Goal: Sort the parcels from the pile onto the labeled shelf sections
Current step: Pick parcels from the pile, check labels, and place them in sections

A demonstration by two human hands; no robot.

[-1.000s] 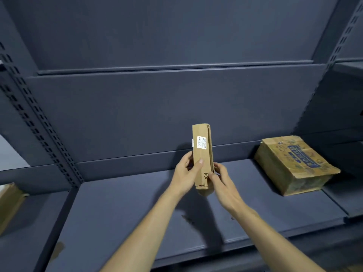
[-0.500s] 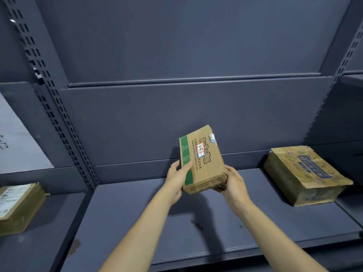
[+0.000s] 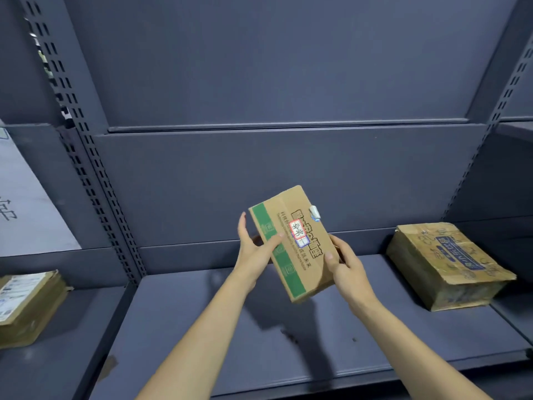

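Observation:
I hold a small flat cardboard parcel with a green stripe and a red-and-blue sticker, tilted in the air above the middle shelf board. My left hand grips its left edge, thumb on the green stripe. My right hand holds its lower right corner. A larger worn brown parcel with blue print lies on the same board at the right. Another brown parcel with a white label lies in the shelf section to the left.
Dark grey metal shelving fills the view, with perforated uprights at the left and right. A back panel ledge runs above the parcel. A white sheet with writing hangs at the far left.
The parcel was upright and edge-on a second ago; I have turned it so its printed face shows and tilted it further. The view has shifted left, showing more of the left section.

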